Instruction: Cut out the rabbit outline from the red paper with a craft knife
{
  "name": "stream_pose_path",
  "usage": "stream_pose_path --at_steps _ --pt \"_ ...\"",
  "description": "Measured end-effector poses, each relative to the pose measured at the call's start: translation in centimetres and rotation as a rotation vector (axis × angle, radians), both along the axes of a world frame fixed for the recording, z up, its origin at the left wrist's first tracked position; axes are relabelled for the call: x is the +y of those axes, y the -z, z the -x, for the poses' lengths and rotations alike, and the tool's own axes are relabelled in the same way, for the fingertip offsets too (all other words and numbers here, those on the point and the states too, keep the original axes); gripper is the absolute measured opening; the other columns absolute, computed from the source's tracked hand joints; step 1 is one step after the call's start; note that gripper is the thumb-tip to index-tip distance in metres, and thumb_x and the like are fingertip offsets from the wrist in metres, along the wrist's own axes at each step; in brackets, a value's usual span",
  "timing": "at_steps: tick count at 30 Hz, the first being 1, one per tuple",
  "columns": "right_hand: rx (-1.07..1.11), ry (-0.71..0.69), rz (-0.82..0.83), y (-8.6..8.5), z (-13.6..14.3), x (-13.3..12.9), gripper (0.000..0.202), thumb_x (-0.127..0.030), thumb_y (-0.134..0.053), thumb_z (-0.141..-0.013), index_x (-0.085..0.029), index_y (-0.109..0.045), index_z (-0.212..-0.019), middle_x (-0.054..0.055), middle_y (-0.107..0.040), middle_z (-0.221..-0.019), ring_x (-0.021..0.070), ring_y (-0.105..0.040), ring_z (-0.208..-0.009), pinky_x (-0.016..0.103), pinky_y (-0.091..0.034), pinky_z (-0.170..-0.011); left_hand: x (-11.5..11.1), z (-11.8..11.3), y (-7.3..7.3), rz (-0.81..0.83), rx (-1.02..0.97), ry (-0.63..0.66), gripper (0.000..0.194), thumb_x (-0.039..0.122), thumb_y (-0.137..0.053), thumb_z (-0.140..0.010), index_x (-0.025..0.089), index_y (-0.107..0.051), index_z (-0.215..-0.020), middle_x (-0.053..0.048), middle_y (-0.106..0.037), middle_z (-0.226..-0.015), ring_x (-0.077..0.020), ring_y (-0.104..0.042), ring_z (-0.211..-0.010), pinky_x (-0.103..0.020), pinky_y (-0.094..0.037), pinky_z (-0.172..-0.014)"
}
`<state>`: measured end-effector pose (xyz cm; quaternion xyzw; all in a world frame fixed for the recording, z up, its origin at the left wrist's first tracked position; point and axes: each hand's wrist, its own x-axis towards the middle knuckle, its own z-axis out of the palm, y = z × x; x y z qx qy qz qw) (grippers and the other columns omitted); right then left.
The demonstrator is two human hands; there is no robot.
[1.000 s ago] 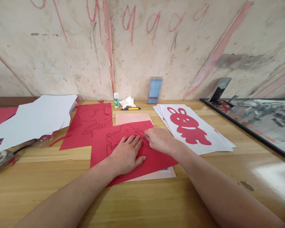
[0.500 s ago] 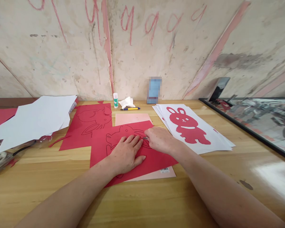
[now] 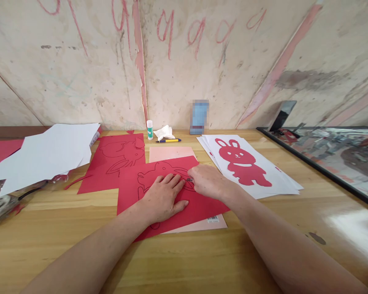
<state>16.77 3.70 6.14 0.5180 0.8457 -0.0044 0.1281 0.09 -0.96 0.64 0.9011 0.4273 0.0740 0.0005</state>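
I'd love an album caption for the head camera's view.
Left hand flat on an outlined red sheet, right hand gripping a small tool, a red paper rabbit alongside.

The light is bright and soft nearly everywhere. A big white shine sits on the right side of the table (image 3: 171, 265), so the wood is hard to see there. Soft, dark shadows lie next to the left arm (image 3: 101, 245) and right arm (image 3: 279, 232). The black lines on the red paper (image 3: 202, 202) look clear, but the tool (image 3: 189, 179) is too small to see well. Little squares hide the blue thing (image 3: 199, 116). The floor (image 3: 346, 151) looks smeary. Near the sides, the wall (image 3: 174, 81) lines lean outward and the arms look stretched.
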Motion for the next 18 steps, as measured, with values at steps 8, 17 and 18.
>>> stream_pose_path --at_steps 8,17,18 --pt "-0.006 0.003 0.027 -0.7 -0.11 -0.4 0.018 -0.013 -0.049 -0.077 -0.015 -0.067 -0.082 0.012 -0.067 -0.076 0.0222 -0.063 -0.071 0.026 -0.034 -0.052 -0.07 0.05 0.14 -0.002 -0.002 -0.003 0.062 0.056 -0.029 -0.092 0.015 -0.038 -0.138 -0.011 -0.041 -0.142 -0.0287 -0.037 -0.126 -0.047 -0.032 -0.099" --pt "0.029 0.006 -0.007 -0.68 -0.3 -0.1 0.016 -0.014 -0.049 -0.078 -0.017 -0.064 -0.082 0.009 -0.066 -0.076 0.0204 -0.062 -0.071 0.025 -0.031 -0.051 -0.06 0.04 0.12 -0.007 -0.005 0.0 0.061 0.056 -0.029 -0.092 0.015 -0.039 -0.138 -0.011 -0.041 -0.141 -0.0289 -0.037 -0.126 -0.047 -0.032 -0.099" --pt "0.032 0.006 -0.015 -0.58 -0.23 -0.05 0.016 -0.015 -0.049 -0.079 -0.017 -0.064 -0.083 0.009 -0.066 -0.076 0.0201 -0.062 -0.071 0.025 -0.031 -0.052 -0.04 0.05 0.13 -0.011 -0.006 0.002 0.061 0.056 -0.03 -0.092 0.015 -0.039 -0.137 -0.011 -0.042 -0.141 -0.0289 -0.037 -0.126 -0.047 -0.032 -0.099"
